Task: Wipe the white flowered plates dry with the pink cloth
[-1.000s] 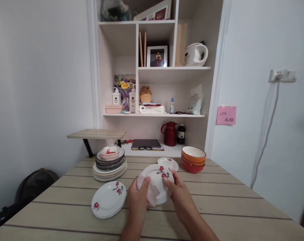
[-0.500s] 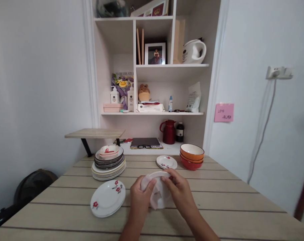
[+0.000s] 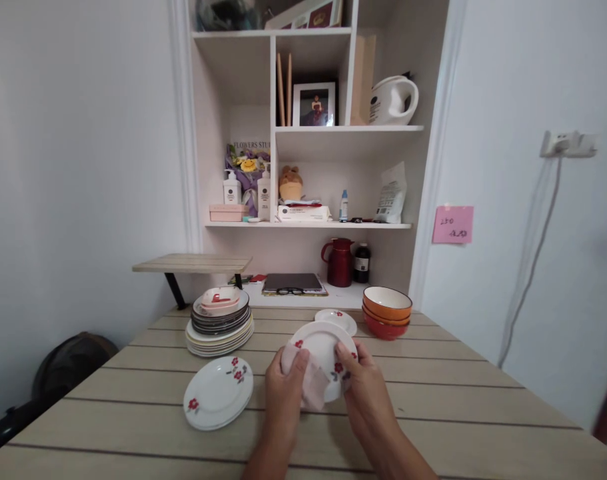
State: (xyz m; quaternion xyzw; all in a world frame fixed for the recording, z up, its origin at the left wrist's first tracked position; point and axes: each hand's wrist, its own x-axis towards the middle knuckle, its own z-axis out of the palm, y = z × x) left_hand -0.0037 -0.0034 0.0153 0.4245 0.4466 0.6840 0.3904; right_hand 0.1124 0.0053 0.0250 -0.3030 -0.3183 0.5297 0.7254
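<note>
Between both hands, a white plate with red flowers (image 3: pixel 323 339) is held tilted up above the table. My left hand (image 3: pixel 286 390) is closed over a pale pink cloth (image 3: pixel 312 387), pressing it on the plate's left side. My right hand (image 3: pixel 362 380) grips the plate's right edge, thumb on its face. On the table to the left lie larger flowered plates (image 3: pixel 218 393), stacked. Behind the held plate sits a small flowered plate pile (image 3: pixel 344 319), partly hidden.
A tall stack of plates (image 3: pixel 219 333) topped by small dishes (image 3: pixel 220 298) stands at back left, below a raised wooden shelf (image 3: pixel 193 263). Orange and red bowls (image 3: pixel 386 312) are nested at back right. Behind are a laptop (image 3: pixel 292 283) and a red jug (image 3: pixel 340 263).
The plate in my hands has turned from nearly edge-on to show its flowered face. My right hand has shifted lower on its right edge. The view has moved slightly.
</note>
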